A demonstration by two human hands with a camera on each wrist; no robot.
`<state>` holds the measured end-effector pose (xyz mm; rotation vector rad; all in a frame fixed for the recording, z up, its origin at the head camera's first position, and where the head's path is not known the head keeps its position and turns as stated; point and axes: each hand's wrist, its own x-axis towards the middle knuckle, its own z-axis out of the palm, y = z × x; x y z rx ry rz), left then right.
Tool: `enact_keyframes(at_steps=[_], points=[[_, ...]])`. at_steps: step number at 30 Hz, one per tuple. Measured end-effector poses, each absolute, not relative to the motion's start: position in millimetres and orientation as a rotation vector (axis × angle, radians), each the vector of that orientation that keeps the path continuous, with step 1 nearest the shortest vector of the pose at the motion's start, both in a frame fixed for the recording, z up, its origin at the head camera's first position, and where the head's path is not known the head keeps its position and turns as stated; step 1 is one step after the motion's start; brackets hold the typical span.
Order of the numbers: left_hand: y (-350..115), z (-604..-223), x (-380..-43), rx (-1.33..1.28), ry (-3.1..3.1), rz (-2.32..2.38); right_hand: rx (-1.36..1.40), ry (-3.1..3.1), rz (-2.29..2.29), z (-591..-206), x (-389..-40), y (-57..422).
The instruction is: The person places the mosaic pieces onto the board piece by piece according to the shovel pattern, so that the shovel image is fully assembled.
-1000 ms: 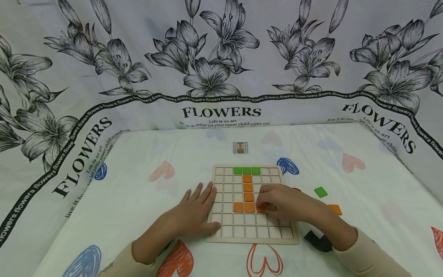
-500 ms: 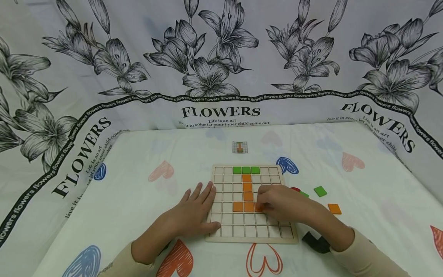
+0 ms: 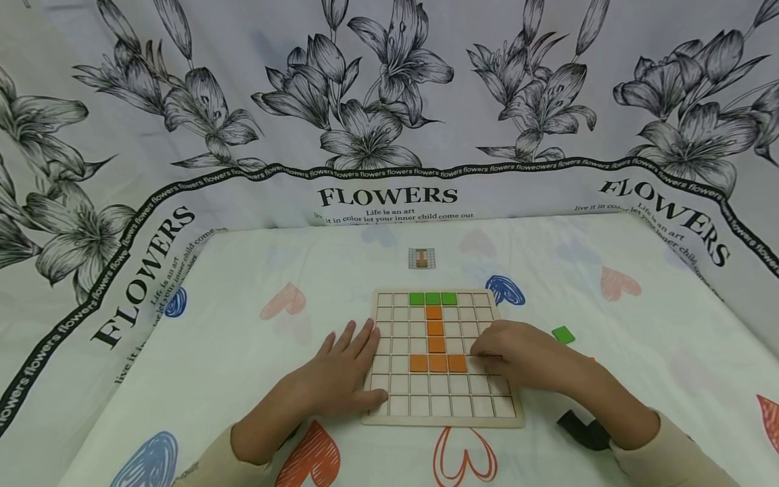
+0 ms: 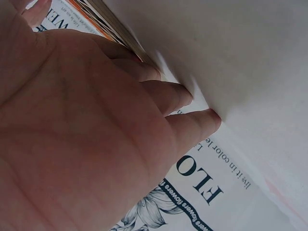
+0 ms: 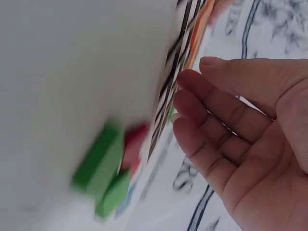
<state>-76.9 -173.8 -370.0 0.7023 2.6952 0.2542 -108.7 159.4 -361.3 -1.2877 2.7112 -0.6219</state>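
Note:
A wooden grid board [image 3: 441,421] lies flat, with a row of green square tiles [image 3: 433,299] at its far edge. Below them runs an orange column, ending in a row of orange tiles whose rightmost one is the tile [image 3: 457,364] nearest my right hand [image 3: 520,355]. That hand hovers over the board's right side, its fingers loosely bent and holding nothing in the right wrist view. My left hand [image 3: 341,372] spreads flat at the left edge, straight fingers against the frame and thumb resting on the rim.
A small pattern card [image 3: 422,258] lies beyond the board. To the right sits a loose green tile [image 3: 562,335]; green pieces [image 5: 100,163] and a red piece [image 5: 134,144] blur in the right wrist view. A black curved object [image 3: 584,430] is below my right wrist.
My right hand has let go of the rightmost orange tile and moved right, leaving that tile in its cell. The left hand has stayed in place.

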Motion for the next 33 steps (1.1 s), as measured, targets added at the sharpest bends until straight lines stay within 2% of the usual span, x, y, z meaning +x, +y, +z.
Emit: enact_keyframes(at_steps=[12, 33], points=[[-174.9, -368.6, -76.4, 0.683, 2.691, 0.274, -0.771, 2.812, -0.511, -346.3, -118.9, 218.9], [-174.0, -369.1, -75.4, 0.693, 2.696, 0.27, -0.69, 2.82, -0.447, -360.6, -123.8, 214.2]])
